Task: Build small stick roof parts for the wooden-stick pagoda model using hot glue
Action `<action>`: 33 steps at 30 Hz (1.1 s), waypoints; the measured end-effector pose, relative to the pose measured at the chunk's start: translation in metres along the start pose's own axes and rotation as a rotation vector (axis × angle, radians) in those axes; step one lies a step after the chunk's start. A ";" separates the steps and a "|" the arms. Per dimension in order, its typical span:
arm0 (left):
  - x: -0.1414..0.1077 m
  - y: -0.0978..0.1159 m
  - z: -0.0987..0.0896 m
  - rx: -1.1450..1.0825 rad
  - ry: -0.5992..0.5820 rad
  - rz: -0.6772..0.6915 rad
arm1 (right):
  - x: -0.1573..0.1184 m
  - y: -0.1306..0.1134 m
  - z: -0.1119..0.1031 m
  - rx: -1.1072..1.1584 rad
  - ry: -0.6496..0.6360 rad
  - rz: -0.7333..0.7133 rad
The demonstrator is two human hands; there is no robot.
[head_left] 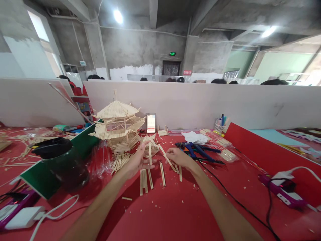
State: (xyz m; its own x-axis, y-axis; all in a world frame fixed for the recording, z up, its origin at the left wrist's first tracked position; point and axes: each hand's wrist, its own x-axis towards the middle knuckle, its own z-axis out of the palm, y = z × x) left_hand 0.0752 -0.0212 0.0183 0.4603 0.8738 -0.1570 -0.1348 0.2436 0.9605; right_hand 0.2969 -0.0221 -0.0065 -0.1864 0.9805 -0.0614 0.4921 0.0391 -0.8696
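My left hand [140, 158] has its fingers spread around an upright pale wooden stick piece [150, 153], held between thumb and fingers. To its right, the fingers of my right hand [177, 157] are pinched on a slanting pair of sticks [167, 158]. Below the hands, several loose sticks [144, 182] lie side by side on the red table [165, 214], with another pair [163, 174] between the hands. Behind my left hand sits a small stick roof [152, 147], partly hidden. A tiered stick pagoda model [120, 124] stands at the back left.
Blue-handled pliers [193, 150] and a black cable lie right of my right hand. A dark jar [64, 164] and green board [42, 177] stand left. A phone [151, 124] leans against the white partition [185, 103]. Purple power strips lie at both sides.
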 end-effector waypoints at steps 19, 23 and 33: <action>-0.001 -0.003 0.002 -0.003 -0.019 0.018 | 0.006 0.002 0.001 0.308 0.094 -0.307; -0.002 -0.002 0.004 0.005 -0.020 0.018 | 0.002 -0.003 0.005 0.426 0.082 -0.261; -0.001 -0.006 0.004 -0.020 -0.035 0.028 | 0.003 -0.006 0.010 0.594 0.121 -0.204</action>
State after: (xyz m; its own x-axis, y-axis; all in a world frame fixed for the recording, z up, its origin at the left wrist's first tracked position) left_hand 0.0788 -0.0248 0.0136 0.4866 0.8651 -0.1215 -0.1656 0.2279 0.9595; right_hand 0.2845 -0.0214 -0.0066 -0.1121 0.9808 0.1596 -0.1044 0.1481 -0.9834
